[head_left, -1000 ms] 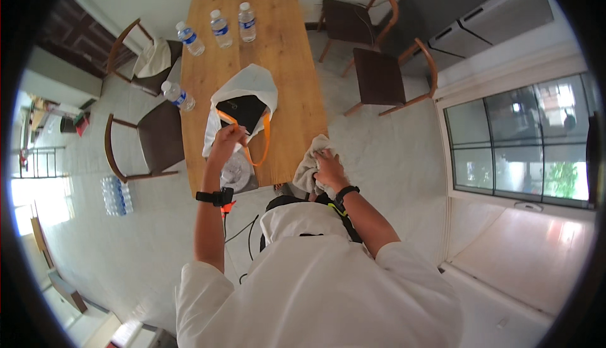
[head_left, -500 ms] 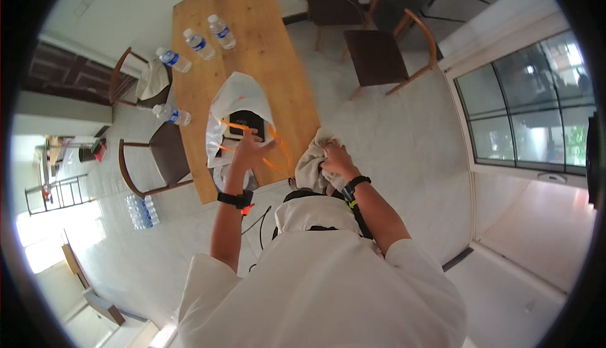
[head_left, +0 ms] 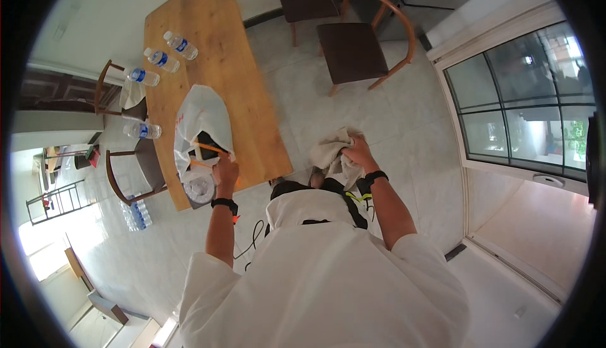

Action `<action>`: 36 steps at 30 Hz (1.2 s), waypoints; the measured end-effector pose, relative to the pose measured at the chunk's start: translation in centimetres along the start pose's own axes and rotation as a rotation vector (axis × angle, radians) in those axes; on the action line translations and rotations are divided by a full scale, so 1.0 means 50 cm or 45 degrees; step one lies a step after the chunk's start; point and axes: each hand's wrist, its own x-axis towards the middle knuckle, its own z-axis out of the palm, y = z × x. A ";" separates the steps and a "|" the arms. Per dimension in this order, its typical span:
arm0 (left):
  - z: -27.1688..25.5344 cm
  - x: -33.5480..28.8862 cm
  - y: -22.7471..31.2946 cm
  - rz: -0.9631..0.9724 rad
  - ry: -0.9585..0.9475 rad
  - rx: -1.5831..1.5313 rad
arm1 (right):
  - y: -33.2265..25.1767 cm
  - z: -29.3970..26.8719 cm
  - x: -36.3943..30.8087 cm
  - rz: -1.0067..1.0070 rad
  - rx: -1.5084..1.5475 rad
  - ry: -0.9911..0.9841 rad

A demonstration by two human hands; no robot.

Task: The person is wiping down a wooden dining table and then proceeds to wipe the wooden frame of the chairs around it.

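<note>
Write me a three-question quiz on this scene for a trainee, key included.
1. Multiple choice: what does the right hand hold?
A) a bottle
B) a cloth
C) a chair

2. True or false: the white bag is on the floor.

3. Fill in the blank: the strap at the left hand is ____ in colour.

Key:
1. B
2. False; it is on the table.
3. orange
</note>
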 end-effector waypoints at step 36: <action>-0.585 0.226 0.587 -0.319 0.265 -1.779 | 0.545 -0.471 -0.040 0.727 0.593 0.328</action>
